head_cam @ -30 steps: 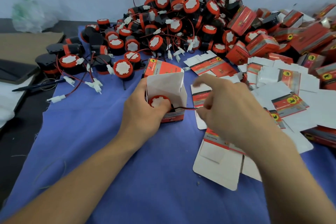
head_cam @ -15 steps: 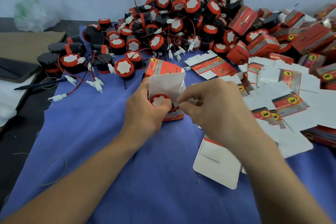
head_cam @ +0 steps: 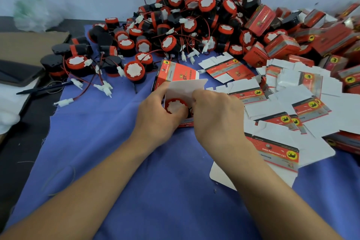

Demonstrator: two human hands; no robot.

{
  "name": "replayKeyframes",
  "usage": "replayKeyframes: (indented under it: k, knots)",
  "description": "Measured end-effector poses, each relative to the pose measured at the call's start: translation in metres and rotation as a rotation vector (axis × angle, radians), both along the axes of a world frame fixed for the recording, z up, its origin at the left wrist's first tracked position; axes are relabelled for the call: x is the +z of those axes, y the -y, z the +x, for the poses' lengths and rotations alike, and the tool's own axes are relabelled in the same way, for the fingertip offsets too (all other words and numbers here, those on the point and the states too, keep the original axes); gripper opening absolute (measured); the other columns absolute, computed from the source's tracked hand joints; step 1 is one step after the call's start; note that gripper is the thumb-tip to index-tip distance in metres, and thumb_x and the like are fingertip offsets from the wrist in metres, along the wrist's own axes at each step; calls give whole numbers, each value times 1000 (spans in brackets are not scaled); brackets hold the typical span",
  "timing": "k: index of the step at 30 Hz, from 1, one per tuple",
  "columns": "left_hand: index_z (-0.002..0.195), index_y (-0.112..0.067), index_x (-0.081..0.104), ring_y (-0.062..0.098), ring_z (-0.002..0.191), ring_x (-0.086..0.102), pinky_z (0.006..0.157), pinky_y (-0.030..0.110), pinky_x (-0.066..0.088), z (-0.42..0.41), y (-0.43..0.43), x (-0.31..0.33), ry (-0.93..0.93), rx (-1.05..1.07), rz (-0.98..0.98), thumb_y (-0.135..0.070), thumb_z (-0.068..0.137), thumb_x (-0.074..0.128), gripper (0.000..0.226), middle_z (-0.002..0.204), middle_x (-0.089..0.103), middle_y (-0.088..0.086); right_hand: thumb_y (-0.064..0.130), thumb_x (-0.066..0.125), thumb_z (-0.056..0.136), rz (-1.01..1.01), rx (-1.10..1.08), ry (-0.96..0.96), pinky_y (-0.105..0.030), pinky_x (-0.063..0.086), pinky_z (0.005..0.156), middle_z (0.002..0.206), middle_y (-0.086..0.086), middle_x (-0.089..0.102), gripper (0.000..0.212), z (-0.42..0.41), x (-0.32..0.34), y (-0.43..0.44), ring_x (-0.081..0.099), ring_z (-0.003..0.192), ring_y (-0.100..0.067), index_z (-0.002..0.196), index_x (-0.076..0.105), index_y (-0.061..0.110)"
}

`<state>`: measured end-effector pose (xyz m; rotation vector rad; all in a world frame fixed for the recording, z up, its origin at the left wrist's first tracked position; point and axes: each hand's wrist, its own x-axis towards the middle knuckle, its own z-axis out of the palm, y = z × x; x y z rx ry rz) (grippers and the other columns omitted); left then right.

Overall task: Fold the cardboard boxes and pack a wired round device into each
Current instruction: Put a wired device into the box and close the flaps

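Observation:
A red cardboard box (head_cam: 176, 73) stands in the middle of the blue cloth with its white top flap (head_cam: 185, 88) raised. Inside it sits a round black device with a red rim and white face (head_cam: 175, 105). My left hand (head_cam: 157, 117) grips the box from the left, thumb at the device's rim. My right hand (head_cam: 216, 117) is at the box's right side, its fingers curled at the opening where the device's black wire shows; what they pinch is hidden.
A big heap of wired round devices (head_cam: 194, 15) lies behind the box. Flat unfolded boxes (head_cam: 272, 103) spread to the right, folded red boxes (head_cam: 282, 45) behind them. A pen (head_cam: 42, 88) and brown cardboard (head_cam: 29, 45) lie at the left.
My right hand has come in from the right of the box to its opening, bringing the wire in with it. The left hand has kept hold of the box.

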<state>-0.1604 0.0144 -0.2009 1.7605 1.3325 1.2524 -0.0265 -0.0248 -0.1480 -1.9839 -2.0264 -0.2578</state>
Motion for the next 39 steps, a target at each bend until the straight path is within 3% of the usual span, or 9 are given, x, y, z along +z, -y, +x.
replayKeyframes:
  k: [6,10,13,15,19,24,27,34,39]
  knots:
    - [114,-52,63,-2,101,68,76,10,52,-3,-2,-1,46,-52,-26,-27,80,79,45,107,71,-31,16,47,97,-77,57,-24,-35,16,50,68,-9,51,19,10,-2,-3,43,66,-32,78,48,20]
    - [105,-51,67,1,95,70,74,18,56,-2,-7,1,78,-66,-89,-14,80,78,46,101,75,-24,11,48,96,-84,116,-274,-42,47,64,77,-11,67,24,29,-2,0,57,76,-39,95,72,16]
    - [103,-52,68,0,95,70,73,16,57,-3,-8,1,93,-78,-127,-25,72,76,42,102,75,-24,20,53,100,27,45,-269,-45,53,74,88,-14,74,23,28,-2,-4,63,84,-39,102,75,15]
    - [102,-54,68,-1,94,70,70,12,55,-2,-8,1,98,-77,-136,-27,71,75,42,101,75,-26,25,55,99,72,14,-185,-37,47,65,80,-9,71,21,25,-4,-6,61,78,-38,96,75,18]
    - [96,-64,67,-3,93,70,68,9,53,-1,-6,3,105,-67,-132,-23,74,75,48,100,74,-29,26,55,98,20,-55,80,-33,10,51,65,0,46,17,13,-4,0,42,65,-28,82,59,24]
    - [96,-72,63,-7,94,69,69,9,53,-1,-2,7,106,-56,-138,-25,75,77,53,101,71,-35,12,56,88,-71,-4,136,-29,8,49,67,0,54,32,5,-2,8,28,51,-21,67,33,21]
    - [94,-70,64,-6,92,70,67,8,51,1,1,8,104,-54,-115,-21,73,77,55,98,73,-33,14,52,92,-194,53,95,-30,14,47,74,-6,55,16,11,1,6,36,56,-24,78,49,22]
    - [111,-46,61,-11,89,66,66,5,47,8,6,3,76,26,-102,-30,65,69,50,97,70,-34,25,47,92,-452,236,-212,-38,50,63,73,-3,61,24,32,4,11,58,73,-30,95,71,24]
    - [122,-46,56,-11,95,62,65,4,48,6,4,3,48,30,-144,-22,79,75,54,104,68,-29,22,49,85,157,71,-791,-9,38,52,57,24,61,32,43,3,0,57,55,-1,90,80,28]
